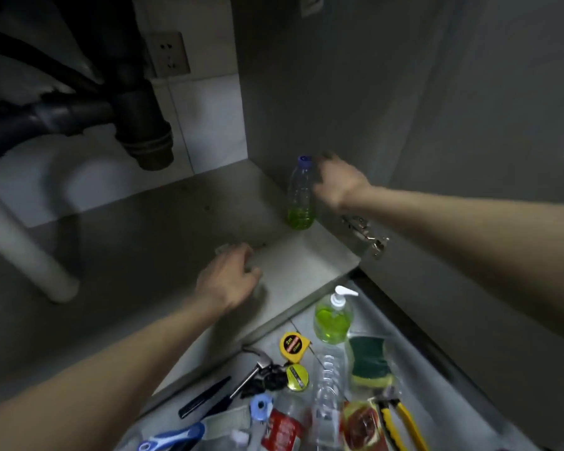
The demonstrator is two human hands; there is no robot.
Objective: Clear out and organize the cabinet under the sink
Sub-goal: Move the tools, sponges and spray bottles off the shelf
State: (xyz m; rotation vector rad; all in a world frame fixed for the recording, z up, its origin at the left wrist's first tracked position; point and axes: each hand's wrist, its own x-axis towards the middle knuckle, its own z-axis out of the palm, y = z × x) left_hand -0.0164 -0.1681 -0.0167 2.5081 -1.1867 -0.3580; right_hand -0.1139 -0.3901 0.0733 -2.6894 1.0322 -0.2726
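At the far left, dark drain pipes [134, 125] hang under the sink, and a white pipe [30, 252] slants down to the cabinet floor [150, 229]. The left hand [230, 279] rests palm-down near the front edge of that floor, its grip loosely curled; something small and pale shows at its fingertips, too blurred to identify, so I cannot tell whether it holds anything. Well apart, to the right and deeper in, a clear plastic bottle [302, 193] stands upright against the cabinet's right wall, with a blue cap and a little green liquid at the bottom. The right hand [337, 182] is just beside the bottle's upper half, on its right, fingers spread open and blurred; contact with the bottle cannot be made out. A metal hinge [365, 232] sits on the wall below the right forearm. On the floor in front of the cabinet lie a pump bottle of green liquid [334, 317], a yellow tape measure [293, 345], a hammer [258, 366], a green-and-yellow sponge [370, 362] and yellow-handled pliers [401, 418].
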